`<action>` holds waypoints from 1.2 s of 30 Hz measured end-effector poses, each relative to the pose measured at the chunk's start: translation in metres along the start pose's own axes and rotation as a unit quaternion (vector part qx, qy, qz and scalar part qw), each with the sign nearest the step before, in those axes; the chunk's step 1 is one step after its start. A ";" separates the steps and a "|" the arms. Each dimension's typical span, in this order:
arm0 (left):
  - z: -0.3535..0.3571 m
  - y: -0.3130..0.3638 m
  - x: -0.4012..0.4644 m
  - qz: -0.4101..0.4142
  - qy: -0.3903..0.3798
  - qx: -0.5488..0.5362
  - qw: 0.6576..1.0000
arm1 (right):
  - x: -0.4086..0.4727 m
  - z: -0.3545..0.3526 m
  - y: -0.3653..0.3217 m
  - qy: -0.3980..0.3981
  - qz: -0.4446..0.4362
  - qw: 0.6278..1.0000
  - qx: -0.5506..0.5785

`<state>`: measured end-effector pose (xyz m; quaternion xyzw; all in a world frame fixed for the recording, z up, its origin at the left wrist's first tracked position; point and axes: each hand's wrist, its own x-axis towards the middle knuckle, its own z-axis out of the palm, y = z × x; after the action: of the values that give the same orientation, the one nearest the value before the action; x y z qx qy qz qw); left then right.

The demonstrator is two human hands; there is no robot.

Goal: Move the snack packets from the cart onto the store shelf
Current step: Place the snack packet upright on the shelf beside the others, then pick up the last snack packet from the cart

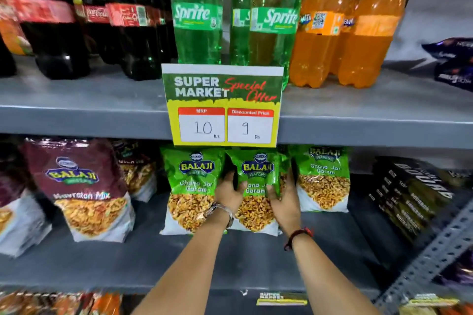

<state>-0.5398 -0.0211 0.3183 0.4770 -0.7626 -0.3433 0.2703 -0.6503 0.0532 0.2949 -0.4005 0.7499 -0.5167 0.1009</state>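
Both hands are on the middle green packet on the grey shelf, one on each side of it. The left hand wraps its fingers over the packet's left edge, and the right hand presses against the right edge, so the pouch is clamped upright between the two palms. Its bottom edge sits on the shelf board.

The packet is a glossy bright green pouch with a blue and yellow "Balaji Wafers" badge near the top, "Chana Jor Garam" printed below it, a picture of golden flattened chickpeas across the lower half and a white band at the base. Two matching pouches flank it: the left green packet stands just beside it, touching or nearly touching the left hand, and the right green packet stands just beside the right hand, set a little farther back.

A watch is on the left wrist and a dark thread band on the right. Maroon Navratan Mix pouches stand further left. A price card hangs from the shelf above, reading MRP 10 and discounted price 9, directly over the green pouches. Sprite bottles stand above that.
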 end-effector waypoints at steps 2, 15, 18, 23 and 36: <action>-0.010 -0.008 -0.019 0.041 0.044 0.025 0.998 | -0.019 -0.002 -0.003 0.038 -0.024 0.998 -0.040; -0.163 -0.193 -0.253 -0.113 0.198 0.276 0.934 | -0.219 0.127 -0.077 -0.266 -0.199 0.941 -0.060; -0.200 -0.251 -0.313 -0.234 0.226 0.260 0.909 | -0.271 0.179 -0.103 -0.357 -0.220 0.907 -0.034; -0.231 -0.328 -0.366 -0.361 0.258 0.237 0.864 | -0.341 0.264 -0.133 -0.476 -0.233 0.848 -0.020; -0.201 -0.524 -0.393 -0.524 0.065 0.053 0.848 | -0.452 0.456 -0.060 -0.557 0.185 0.798 -0.137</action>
<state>0.0497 0.1223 0.0004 0.8405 -0.3973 -0.3611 0.0728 -0.0652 0.0468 0.0243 -0.4823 0.6872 -0.0674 0.5391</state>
